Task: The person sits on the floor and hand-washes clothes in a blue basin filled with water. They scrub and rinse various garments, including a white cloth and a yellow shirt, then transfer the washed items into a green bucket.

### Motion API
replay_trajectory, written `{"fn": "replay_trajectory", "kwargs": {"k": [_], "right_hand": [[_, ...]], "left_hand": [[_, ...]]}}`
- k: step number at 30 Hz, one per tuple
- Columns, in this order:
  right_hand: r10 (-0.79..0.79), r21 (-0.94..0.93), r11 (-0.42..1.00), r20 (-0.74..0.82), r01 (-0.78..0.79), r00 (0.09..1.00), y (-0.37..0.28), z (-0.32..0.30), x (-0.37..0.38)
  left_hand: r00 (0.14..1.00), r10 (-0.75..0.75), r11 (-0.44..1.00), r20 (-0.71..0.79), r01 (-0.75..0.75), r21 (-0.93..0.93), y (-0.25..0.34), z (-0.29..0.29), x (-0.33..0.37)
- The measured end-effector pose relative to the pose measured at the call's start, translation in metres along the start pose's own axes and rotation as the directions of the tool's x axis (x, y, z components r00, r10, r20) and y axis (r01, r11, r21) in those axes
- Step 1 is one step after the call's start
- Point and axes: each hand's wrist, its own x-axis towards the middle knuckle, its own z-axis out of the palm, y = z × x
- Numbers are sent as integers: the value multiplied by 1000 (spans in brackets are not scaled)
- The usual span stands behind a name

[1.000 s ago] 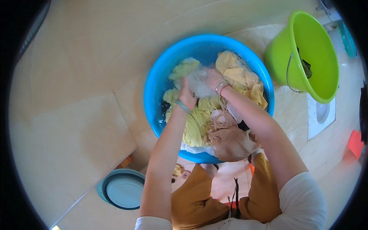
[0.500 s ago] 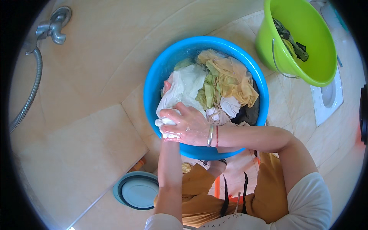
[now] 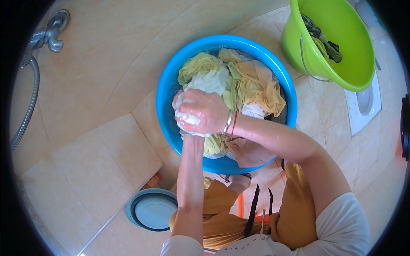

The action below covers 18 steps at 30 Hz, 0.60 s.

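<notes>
right hand (image 3: 204, 111) folds tightly over a bunched, lathered part of the white cloth (image 3: 209, 81), its fingers curled in foam. the left hand is mostly covered beneath it, so i cannot tell how far that one is open; its forearm (image 3: 191, 175) comes up from below the basin (image 3: 226, 40). the cloth trails from the grip into the basin's left half.

beige tiles (image 3: 124, 141) with thin joints surround the basin, and on its left a straight tiled edge slants down past it. far left of the basin are a chrome tap (image 3: 54, 36) and a ribbed metal hose (image 3: 30, 102). a lime-green bucket (image 3: 292, 51) stands to its upper right, a strip of tile between their rims; beyond that sits a white squat toilet (image 3: 366, 104). below left of the basin is a grey-blue bowl (image 3: 156, 209), tile separating the two.

the basin is round, smooth blue plastic with a thick rim. inside it, limp pale-green fabric (image 3: 200, 66) and crumpled, thin peach fabric (image 3: 260, 85) lie in wet folds. the bucket, wire-handled, holds a dark green garment (image 3: 329, 47).
</notes>
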Motion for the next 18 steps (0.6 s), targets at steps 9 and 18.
{"fn": "replay_trajectory", "kwargs": {"k": [9, 18], "right_hand": [[443, -303, 854, -4, -423, 897, 96, -18, -7], [414, -597, 796, 417, -100, 809, 116, -16, -32]], "left_hand": [[994, -19, 994, -106, 30, 105, -12, 13, 14], [978, -191, 944, -79, 205, 259, -28, -45, 45]]}}
